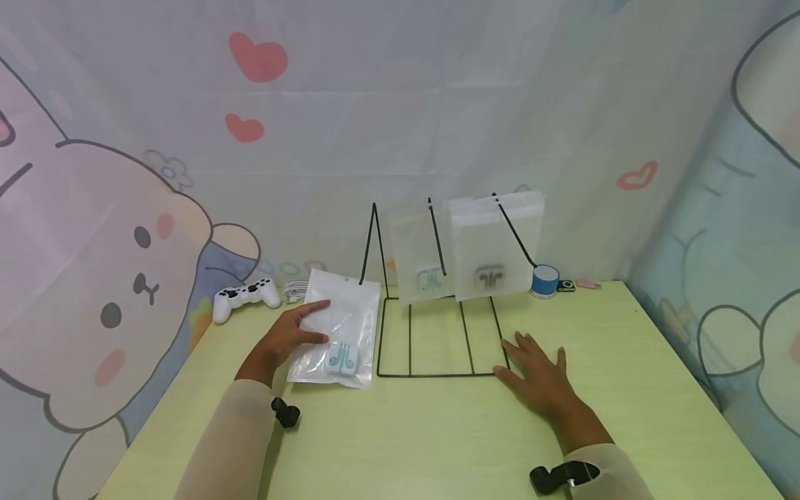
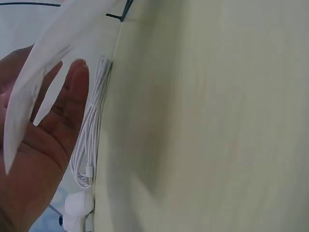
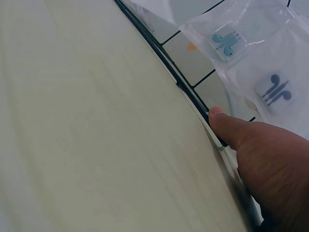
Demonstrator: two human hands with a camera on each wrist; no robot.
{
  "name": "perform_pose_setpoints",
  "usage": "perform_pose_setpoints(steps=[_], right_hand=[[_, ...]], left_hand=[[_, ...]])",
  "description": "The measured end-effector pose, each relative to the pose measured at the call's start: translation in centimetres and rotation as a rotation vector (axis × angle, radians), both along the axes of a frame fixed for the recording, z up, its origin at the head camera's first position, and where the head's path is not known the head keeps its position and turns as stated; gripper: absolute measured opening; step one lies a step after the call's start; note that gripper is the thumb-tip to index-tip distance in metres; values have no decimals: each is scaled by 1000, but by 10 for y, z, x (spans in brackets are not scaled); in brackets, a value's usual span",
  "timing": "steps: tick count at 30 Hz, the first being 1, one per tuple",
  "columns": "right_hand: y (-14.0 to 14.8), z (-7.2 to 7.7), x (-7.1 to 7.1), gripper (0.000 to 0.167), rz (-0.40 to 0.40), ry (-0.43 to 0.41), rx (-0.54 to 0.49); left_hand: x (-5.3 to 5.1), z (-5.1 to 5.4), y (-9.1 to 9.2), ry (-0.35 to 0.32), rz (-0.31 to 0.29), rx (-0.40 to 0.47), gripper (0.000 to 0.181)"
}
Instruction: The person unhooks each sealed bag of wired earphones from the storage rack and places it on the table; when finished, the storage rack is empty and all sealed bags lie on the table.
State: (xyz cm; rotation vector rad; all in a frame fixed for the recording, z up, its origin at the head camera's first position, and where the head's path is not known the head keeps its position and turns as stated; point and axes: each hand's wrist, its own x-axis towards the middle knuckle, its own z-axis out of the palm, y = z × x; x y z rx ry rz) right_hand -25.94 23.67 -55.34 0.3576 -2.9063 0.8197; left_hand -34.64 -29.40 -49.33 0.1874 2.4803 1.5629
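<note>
My left hand [image 1: 284,340] touches a white zip bag [image 1: 340,298], thumb and index finger lying fairly straight across its front, other fingers partly hidden behind it. A boxed pair of earphones [image 1: 342,358] with a teal print shows low in this bag. Its top edge meets the tip of the black wire display rack's [image 1: 435,376] left hook; whether the hook passes through it I cannot tell. My right hand [image 1: 540,378] has its fingers spread, thumb on the rack's front right corner. Two more bags of earphones, a left one [image 1: 409,243] and a right one [image 1: 496,236], hang on the other hooks.
A white game controller [image 1: 246,298] and a coiled white cable [image 1: 294,292] lie at the back left of the table. Right of the rack stand a blue round container [image 1: 545,280], a small black item [image 1: 565,286] and a pink item [image 1: 587,284]. A printed curtain rises behind.
</note>
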Motion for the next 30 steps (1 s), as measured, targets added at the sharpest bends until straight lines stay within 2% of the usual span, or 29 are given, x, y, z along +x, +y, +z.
perform_pose_setpoints(steps=[5, 14, 22, 27, 30], right_hand=[[-1, 3, 2, 69, -2, 5, -6], [-1, 1, 0, 69, 2, 2, -5], [0, 0, -1, 69, 0, 3, 1], [0, -1, -1, 70, 0, 7, 1], [0, -2, -1, 70, 0, 2, -1]], left_hand=[[-7, -6, 2, 16, 2, -113, 86], [-5, -9, 5, 55, -26, -222, 81], [-6, -11, 3, 75, -18, -294, 76], [-5, -12, 2, 73, -31, -282, 78], [-5, -16, 1, 90, -42, -305, 79]])
